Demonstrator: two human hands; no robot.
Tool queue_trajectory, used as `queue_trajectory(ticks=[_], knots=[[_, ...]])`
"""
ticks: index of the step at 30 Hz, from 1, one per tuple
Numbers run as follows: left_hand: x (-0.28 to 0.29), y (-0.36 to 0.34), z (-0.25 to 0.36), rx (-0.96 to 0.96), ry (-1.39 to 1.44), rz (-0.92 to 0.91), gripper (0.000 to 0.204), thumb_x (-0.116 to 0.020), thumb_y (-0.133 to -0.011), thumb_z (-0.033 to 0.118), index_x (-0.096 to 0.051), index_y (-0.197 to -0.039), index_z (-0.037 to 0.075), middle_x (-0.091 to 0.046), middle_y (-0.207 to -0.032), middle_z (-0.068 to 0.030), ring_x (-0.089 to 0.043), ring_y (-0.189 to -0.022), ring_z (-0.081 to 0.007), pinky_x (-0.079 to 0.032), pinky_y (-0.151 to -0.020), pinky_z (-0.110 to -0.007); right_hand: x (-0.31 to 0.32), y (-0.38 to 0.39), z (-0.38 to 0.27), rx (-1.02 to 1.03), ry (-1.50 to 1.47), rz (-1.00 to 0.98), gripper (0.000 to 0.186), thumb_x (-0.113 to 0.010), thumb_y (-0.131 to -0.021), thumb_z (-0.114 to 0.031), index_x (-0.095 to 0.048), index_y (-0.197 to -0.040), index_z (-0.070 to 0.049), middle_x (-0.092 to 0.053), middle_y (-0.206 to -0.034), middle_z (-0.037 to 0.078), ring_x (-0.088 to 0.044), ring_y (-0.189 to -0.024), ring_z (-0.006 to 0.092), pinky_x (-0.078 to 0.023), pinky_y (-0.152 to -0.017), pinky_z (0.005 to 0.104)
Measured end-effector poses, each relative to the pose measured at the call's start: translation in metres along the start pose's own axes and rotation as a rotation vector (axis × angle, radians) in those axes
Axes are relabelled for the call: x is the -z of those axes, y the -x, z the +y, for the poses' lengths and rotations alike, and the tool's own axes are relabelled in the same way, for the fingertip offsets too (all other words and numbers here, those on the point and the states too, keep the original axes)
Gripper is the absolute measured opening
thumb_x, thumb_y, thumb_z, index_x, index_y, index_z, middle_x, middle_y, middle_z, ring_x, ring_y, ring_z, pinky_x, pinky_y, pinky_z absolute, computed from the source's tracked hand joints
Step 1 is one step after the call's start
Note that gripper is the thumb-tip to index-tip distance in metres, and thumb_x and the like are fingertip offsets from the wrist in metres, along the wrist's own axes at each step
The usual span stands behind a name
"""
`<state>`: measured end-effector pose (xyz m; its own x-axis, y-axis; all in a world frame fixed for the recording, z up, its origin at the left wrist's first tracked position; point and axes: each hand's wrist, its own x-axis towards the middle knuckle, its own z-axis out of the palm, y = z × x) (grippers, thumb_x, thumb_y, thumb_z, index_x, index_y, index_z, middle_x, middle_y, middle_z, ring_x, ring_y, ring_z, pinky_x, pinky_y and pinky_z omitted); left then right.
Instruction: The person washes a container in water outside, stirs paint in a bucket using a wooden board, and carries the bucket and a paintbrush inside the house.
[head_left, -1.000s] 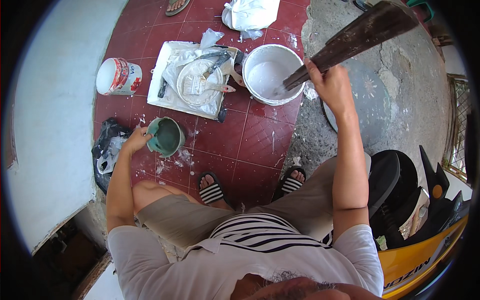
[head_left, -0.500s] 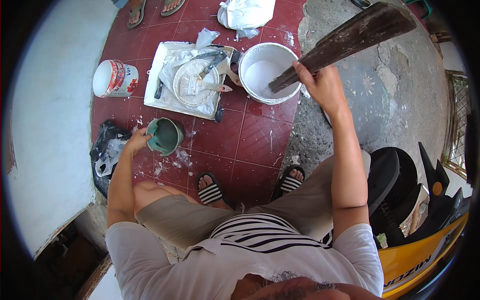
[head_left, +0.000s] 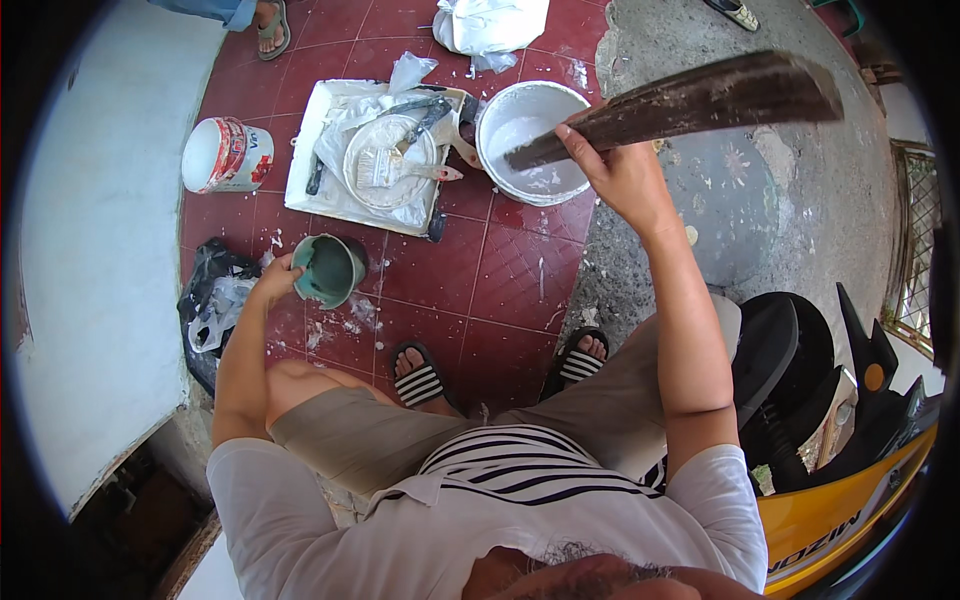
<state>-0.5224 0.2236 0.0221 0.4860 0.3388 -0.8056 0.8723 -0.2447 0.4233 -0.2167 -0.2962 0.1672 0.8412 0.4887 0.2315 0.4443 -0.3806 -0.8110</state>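
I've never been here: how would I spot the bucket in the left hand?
On the red tiled floor, find the pale tray. Below it in the picture, left fingers grip a small bucket by its rim. It's green, unlike the white-and-red bucket and larger white bucket nearby.

The plank (head_left: 720, 98) is long, dark brown and weathered, with pale specks on its face; it is narrow at one end and widens toward the other. The right hand (head_left: 630, 180) grips it near the narrow end, which slants into the mouth of the white bucket (head_left: 520, 105); whether that tip touches the paint cannot be told. The bucket is round and upright, its inner wall coated white, with white paint (head_left: 516, 132) inside. The green pail (head_left: 318, 285), smaller and dull, sits well apart, its left rim pinched by the left hand (head_left: 273, 284).
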Motion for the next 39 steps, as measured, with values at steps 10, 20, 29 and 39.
queue_trajectory(ticks=[10,20,29,39], knots=[[0.002,-0.010,-0.013,-0.021,0.034,0.050,0.027,-0.056,-0.096,0.009,-0.060,-0.123,0.008,-0.066,-0.103,-0.0029,-0.063,-0.089,-0.0141,-0.052,-0.074,-0.032,0.015,-0.008,0.013,0.094,0.214,0.178,0.017,-0.070,-0.088,-0.018,-0.069,-0.087,0.000,-0.065,-0.075,0.015,-0.061,-0.062,0.0294,-0.047,-0.059,0.0399],[0.000,0.010,0.013,0.071,0.074,0.033,0.033,-0.055,-0.096,0.010,-0.055,-0.130,0.006,-0.065,-0.110,-0.0068,-0.066,-0.095,-0.0202,-0.057,-0.082,-0.039,0.015,-0.002,-0.002,-0.111,0.008,-0.004,0.020,-0.070,-0.090,-0.017,-0.070,-0.096,0.002,-0.068,-0.080,0.015,-0.065,-0.070,0.0240,-0.050,-0.065,0.0346],[0.020,0.014,0.029,0.101,-0.167,0.129,0.046,-0.056,-0.095,0.026,-0.053,-0.134,0.003,-0.066,-0.116,-0.0114,-0.061,-0.110,-0.0232,-0.051,-0.089,-0.042,0.001,0.005,0.004,0.009,0.042,0.036,0.022,-0.069,-0.092,-0.021,-0.066,-0.100,0.000,-0.068,-0.086,0.012,-0.063,-0.073,0.0161,-0.049,-0.062,0.0302],[0.036,0.044,0.058,-0.136,-0.407,0.256,0.052,-0.058,-0.095,0.037,-0.057,-0.130,-0.002,-0.063,-0.124,-0.0200,-0.060,-0.115,-0.0288,-0.044,-0.099,-0.035,0.011,0.001,0.008,0.072,0.150,0.178,0.017,-0.070,-0.089,-0.017,-0.070,-0.089,0.000,-0.066,-0.084,0.015,-0.064,-0.071,0.0295,-0.050,-0.064,0.0386]])
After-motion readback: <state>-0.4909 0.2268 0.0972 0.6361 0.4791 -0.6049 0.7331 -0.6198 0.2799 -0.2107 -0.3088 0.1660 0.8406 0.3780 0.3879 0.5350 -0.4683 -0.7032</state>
